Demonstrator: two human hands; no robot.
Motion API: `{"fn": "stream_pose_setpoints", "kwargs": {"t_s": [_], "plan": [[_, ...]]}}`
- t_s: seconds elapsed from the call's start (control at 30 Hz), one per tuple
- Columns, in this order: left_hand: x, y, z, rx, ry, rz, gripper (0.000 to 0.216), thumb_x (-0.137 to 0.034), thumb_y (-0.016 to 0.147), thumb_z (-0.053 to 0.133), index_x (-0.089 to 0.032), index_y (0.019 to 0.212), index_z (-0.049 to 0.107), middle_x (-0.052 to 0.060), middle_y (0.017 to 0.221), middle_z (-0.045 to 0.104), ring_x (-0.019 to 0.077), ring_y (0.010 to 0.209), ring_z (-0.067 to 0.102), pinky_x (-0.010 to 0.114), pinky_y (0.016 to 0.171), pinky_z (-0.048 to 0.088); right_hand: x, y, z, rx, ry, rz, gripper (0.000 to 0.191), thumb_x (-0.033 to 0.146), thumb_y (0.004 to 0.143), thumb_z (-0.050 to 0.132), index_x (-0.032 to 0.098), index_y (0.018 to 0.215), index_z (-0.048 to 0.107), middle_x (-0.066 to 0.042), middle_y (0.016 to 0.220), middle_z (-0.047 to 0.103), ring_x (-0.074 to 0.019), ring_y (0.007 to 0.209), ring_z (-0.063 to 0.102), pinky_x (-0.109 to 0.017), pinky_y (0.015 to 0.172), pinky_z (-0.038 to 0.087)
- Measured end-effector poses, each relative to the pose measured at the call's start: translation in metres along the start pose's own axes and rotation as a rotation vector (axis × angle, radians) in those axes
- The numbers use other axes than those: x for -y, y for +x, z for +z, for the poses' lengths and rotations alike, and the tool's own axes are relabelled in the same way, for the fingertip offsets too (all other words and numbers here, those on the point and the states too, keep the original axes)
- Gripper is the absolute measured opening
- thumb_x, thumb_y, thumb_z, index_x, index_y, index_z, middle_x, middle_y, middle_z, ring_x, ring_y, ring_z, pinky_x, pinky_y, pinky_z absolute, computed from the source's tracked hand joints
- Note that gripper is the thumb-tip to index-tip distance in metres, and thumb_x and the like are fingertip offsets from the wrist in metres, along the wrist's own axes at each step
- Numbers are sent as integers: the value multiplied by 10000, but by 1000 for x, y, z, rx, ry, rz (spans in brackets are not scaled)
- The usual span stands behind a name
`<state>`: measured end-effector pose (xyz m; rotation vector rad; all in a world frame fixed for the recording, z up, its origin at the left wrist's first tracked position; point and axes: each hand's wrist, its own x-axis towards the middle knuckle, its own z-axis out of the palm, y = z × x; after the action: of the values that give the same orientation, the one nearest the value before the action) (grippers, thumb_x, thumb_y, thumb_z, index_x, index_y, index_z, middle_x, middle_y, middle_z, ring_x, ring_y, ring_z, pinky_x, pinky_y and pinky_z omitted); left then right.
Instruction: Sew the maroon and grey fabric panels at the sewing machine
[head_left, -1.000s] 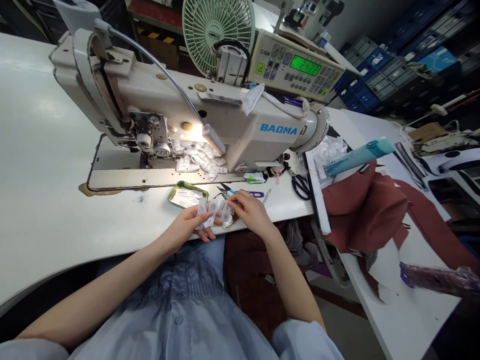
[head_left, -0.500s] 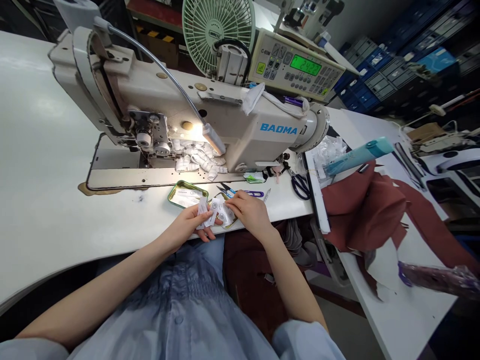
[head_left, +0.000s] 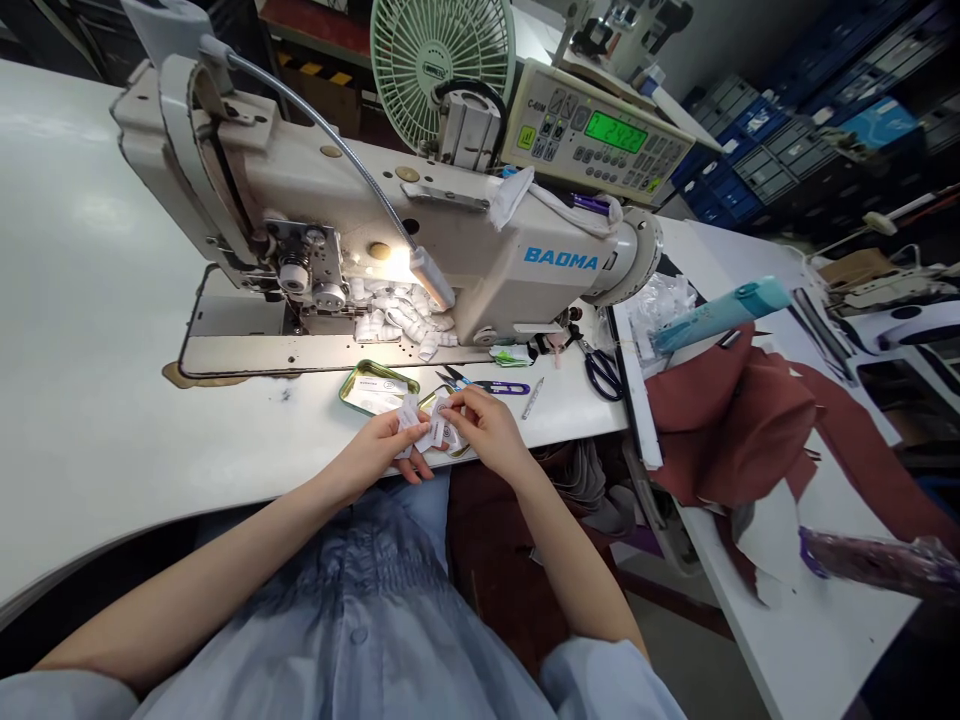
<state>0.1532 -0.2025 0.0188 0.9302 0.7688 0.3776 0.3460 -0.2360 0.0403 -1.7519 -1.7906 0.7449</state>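
Note:
At the near edge of the white sewing table, my left hand pinches a small fan of white printed labels. My right hand is closed on one label of that bunch, its fingertips meeting the left hand's. Just behind the hands lies a green-rimmed tin holding more labels, with a second tin half hidden under the labels. A pile of white labels lies under the sewing machine's arm.
Blue-handled thread snips and black scissors lie right of the tins. A control panel and a green fan stand behind the machine. Dark red fabric and a teal tube lie at the right.
My right hand has shifted a little left, closer to the left hand, and now grips a label in the bunch. The left hand has stayed in place.

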Motion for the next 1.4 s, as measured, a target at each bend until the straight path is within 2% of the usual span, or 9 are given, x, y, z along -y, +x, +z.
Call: {"fn": "stream_pose_setpoints", "kwargs": {"t_s": [0.17, 0.27, 0.37, 0.47, 0.73, 0.97, 1.07, 1.23, 1.4], "plan": [[0, 0, -1, 22, 21, 0, 499, -548, 800, 676, -132, 1050, 563, 139, 1012, 721, 169, 612, 691, 249, 517, 541, -4, 3, -5, 26, -264, 30, 106, 287, 930, 600, 222, 994, 655, -7, 903, 618, -135, 736, 559, -244, 629, 355], [0, 0, 0, 17, 45, 8, 495, -571, 780, 680, -138, 991, 561, 124, 958, 725, 168, 561, 680, 246, 475, 524, 1, 0, -5, -46, -236, 59, 303, 324, 915, 626, 245, 1206, 593, -7, 930, 616, -127, 681, 536, -243, 605, 361], [0, 1, 2, 28, 74, 9, 473, -559, 770, 686, -142, 955, 561, 104, 886, 726, 169, 536, 675, 231, 432, 498, 12, -3, 0, -7, -79, -2, 168, 375, 909, 634, 227, 988, 643, 12, 863, 599, -111, 656, 506, -232, 618, 370], [0, 1, 3, 39, 107, 9, 424, -516, 768, 693, -141, 921, 567, 87, 831, 720, 164, 517, 665, 210, 393, 461, 19, -4, 8, 60, 18, -47, 157, 339, 895, 651, 207, 817, 614, 28, 829, 587, -93, 638, 480, -221, 626, 365], [-4, -2, -1, 100, 31, -25, 322, -415, 785, 652, -144, 939, 570, 54, 755, 698, 173, 560, 671, 226, 454, 496, 16, -2, 14, 40, -23, 6, 74, 262, 886, 625, 210, 845, 595, 37, 844, 574, -88, 644, 481, -215, 628, 359], [-8, -4, -2, 115, 45, -35, 397, -517, 827, 623, -152, 972, 564, 41, 704, 688, 161, 547, 653, 246, 522, 510, 21, -3, 15, 5, -61, 4, 32, 230, 903, 589, 220, 881, 610, 34, 852, 590, -100, 677, 517, -221, 623, 367], [-6, -3, -3, 121, 51, -31, 446, -567, 825, 629, -150, 973, 572, 65, 760, 707, 166, 578, 667, 246, 535, 516, 18, -2, 12, -8, -83, -4, 74, 238, 922, 568, 217, 863, 607, 16, 866, 605, -118, 726, 547, -231, 654, 382], [-3, -1, -5, 117, 33, -45, 508, -583, 835, 620, -143, 1078, 546, 145, 1043, 715, 188, 653, 702, 262, 539, 541, 0, 0, 6, -56, -191, 91, 108, 271, 932, 565, 219, 866, 634, 3, 875, 621, -132, 708, 555, -245, 638, 372], [-3, -1, -4, 94, 27, -34, 493, -576, 829, 631, -140, 1039, 535, 146, 1035, 713, 179, 632, 701, 247, 512, 542, 4, -5, 5, -125, -235, 127, 199, 321, 935, 579, 239, 1103, 647, -10, 913, 613, -137, 707, 556, -250, 627, 375]]}}
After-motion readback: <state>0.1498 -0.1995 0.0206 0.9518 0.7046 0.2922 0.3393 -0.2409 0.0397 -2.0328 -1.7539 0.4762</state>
